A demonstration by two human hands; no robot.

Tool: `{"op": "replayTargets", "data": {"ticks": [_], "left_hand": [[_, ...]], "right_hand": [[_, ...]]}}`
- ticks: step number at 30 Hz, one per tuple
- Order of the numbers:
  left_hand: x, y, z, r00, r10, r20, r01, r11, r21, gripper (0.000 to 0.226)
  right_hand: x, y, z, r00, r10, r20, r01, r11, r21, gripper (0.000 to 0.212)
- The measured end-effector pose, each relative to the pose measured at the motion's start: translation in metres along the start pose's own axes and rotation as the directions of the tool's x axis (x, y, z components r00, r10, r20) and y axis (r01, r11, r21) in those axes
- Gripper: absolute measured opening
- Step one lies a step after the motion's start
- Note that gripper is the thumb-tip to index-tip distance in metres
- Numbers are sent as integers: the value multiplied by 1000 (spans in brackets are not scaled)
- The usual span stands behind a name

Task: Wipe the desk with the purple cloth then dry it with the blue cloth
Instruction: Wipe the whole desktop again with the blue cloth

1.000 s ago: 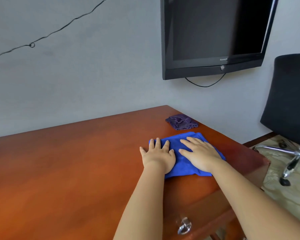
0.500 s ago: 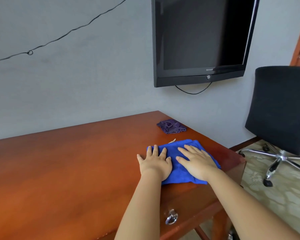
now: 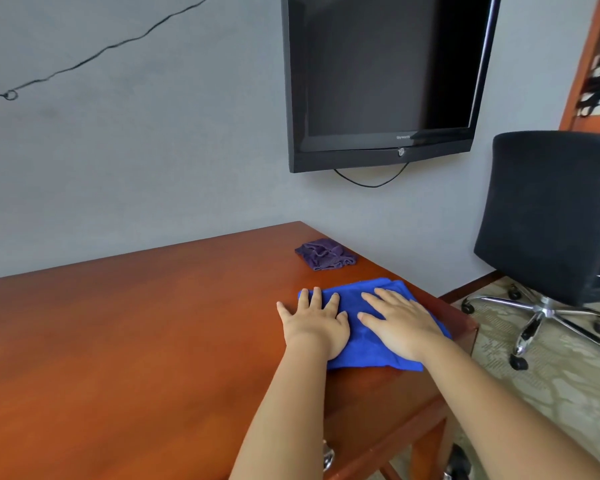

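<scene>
The blue cloth [image 3: 361,327] lies folded flat near the right end of the wooden worktop [image 3: 136,341], with both hands pressing on it. The left hand [image 3: 314,327] and right hand [image 3: 399,327] lie palm down, fingers straight and spread. The purple cloth [image 3: 324,253] sits crumpled just beyond, near the wall [image 3: 136,168].

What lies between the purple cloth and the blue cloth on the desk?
Only bare desk, seen in the head view, separates the purple cloth from the blue cloth.

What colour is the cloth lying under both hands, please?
Bright blue cloth, seen in the head view, the only one.
</scene>
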State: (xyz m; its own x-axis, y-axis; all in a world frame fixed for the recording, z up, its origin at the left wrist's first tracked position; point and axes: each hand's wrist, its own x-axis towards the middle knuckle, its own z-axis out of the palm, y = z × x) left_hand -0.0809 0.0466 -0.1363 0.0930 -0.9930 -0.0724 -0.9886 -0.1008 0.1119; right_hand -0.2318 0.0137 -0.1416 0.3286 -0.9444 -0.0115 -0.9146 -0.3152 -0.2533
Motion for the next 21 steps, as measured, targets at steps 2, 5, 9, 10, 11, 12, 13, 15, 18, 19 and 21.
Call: {"op": "replayTargets", "data": {"ticks": [2,5,9,10,11,12,13,15,18,19,21], "left_hand": [[17,2,-1,1000,5,-3,-5,1000,0,55],[40,6,-2,1000,0,-4,0,1000,0,55],[65,9,-3,1000,-6,-5,6,1000,0,55],[71,10,-3,1000,-10,-6,10,1000,-4,55],[76,10,-2,1000,-13,-7,13,1000,-11,55],[81,11,-3,1000,-14,-10,14,1000,-15,55],[84,11,-3,1000,-14,-12,14,1000,-16,55],[86,12,-4,1000,-13,-14,13,1000,-19,55],[80,13,-4,1000,-8,-9,8,1000,-16,55],[75,14,-4,1000,-6,-8,6,1000,-13,54],[63,18,-3,1000,4,-1,-4,1000,-7,54]], "right_hand": [[15,5,-1,1000,6,-3,-6,1000,-5,58],[38,12,-5,1000,8,-17,-8,1000,-3,57],[63,20,-8,999,7,-31,-6,1000,11,57],[69,22,-8,999,8,-34,-8,1000,16,56],[73,23,-8,999,10,-37,-9,1000,18,56],[77,24,-9,999,13,-38,-12,1000,17,56],[80,24,-8,999,21,-37,-21,1000,15,56],[81,24,-9,998,50,-35,-50,999,1,57],[72,24,-8,996,85,-28,-86,996,-37,59],[67,24,-8,996,91,-25,-92,995,-46,59],[53,24,-9,995,98,-13,-99,994,-52,60]]}}
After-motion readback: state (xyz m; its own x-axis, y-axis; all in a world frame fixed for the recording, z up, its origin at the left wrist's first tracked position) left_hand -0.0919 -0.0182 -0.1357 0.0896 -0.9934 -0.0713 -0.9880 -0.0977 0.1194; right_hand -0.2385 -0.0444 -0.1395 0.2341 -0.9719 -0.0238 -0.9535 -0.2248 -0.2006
